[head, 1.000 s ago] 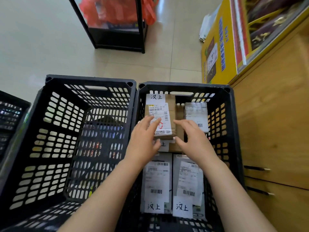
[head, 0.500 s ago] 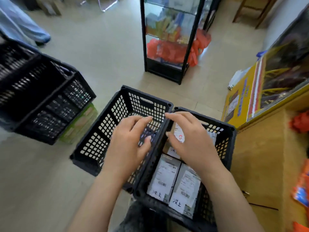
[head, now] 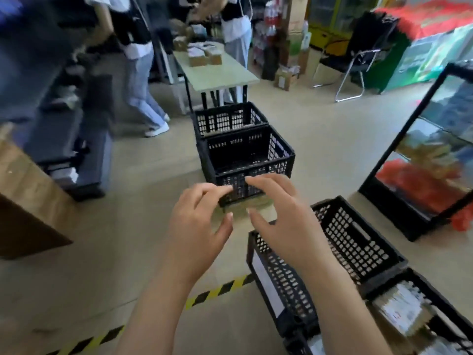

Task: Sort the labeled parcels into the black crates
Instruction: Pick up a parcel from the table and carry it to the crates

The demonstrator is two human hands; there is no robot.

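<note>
Left hand (head: 197, 226) and right hand (head: 284, 219) both up mid-air, fingers loosely curled, gripping nothing. White-labelled flat brown parcels (head: 401, 306) sit in the black perforated plastic crate (head: 440, 295) bottom right. Look light, stiff card; I'd pinch opposite side edges, label kept up

Soft, even indoor light, fairly bright, falls on the pale floor (head: 102, 252), with only faint shadow under the crates (head: 250, 152) beyond the fingers (head: 215, 191). The fingers are the sharpest part. Far left of them, the standing people (head: 139, 73) are smeared by motion blur, and the parcels (head: 401, 306) at lower right are blurred too. To the right of the fingers, the cabinet frame (head: 399, 142) leans with wide-angle distortion.
</note>
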